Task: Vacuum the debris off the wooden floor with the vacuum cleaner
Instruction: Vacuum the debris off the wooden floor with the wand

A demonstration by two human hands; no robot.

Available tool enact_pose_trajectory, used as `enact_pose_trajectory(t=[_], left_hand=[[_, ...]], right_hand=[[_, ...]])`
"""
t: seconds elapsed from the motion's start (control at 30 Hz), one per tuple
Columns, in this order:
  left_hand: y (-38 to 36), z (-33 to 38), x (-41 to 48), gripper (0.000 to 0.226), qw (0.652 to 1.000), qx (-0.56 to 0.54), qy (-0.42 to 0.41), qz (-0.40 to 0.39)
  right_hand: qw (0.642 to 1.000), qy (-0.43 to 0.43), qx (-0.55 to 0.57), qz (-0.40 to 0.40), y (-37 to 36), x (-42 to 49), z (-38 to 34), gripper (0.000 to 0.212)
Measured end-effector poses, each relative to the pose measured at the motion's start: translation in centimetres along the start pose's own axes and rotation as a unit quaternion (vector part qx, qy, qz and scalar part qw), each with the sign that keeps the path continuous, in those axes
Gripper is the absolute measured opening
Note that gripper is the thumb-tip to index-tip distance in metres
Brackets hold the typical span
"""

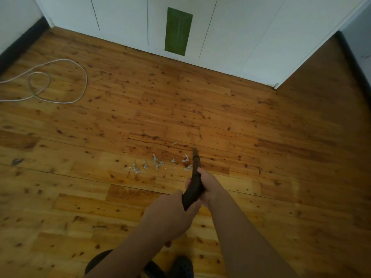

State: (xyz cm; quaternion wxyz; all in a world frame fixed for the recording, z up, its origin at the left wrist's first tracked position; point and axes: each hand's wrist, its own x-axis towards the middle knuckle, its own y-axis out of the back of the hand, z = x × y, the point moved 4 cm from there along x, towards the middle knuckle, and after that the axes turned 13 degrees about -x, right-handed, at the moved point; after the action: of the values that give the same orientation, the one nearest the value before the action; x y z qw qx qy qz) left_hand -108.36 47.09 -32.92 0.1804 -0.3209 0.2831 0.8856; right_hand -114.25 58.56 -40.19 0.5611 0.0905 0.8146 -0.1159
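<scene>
midway across the floor (261, 137), left hand (176, 205) and right hand (208, 183) are gripping the forward-pointing nozzle (194, 189), debris (156, 164) lying just left.

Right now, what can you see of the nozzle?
The nozzle is a slim dark tube, seemingly plastic, bent at the grip, with a ring near its narrow tip. It slants forward and down, the tip by the right edge of the debris. The left hand grips its rear, the right hand its middle.
</scene>
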Motion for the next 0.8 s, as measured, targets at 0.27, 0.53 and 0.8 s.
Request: enact_pose_trajectory(t=[0.27,0.53,0.8], left_hand=[[-0.3,-0.2,-1.3,0.034,0.998,0.032,-0.016,-0.044],[-1.3,0.2,-3.0,0.032,0.993,0.083,-0.045,-0.065],[-2.0,-0.9,-5.0,0.045,0.991,0.09,-0.083,-0.052]], right_hand=[[0.999,0.003,0.028,0.046,2.1,-1.1,2.7,0.032],[0.997,-0.002,0.066,0.046,3.4,-2.1,5.0,0.033],[0.995,-0.02,0.092,0.03,3.0,-3.3,7.7,0.026]])
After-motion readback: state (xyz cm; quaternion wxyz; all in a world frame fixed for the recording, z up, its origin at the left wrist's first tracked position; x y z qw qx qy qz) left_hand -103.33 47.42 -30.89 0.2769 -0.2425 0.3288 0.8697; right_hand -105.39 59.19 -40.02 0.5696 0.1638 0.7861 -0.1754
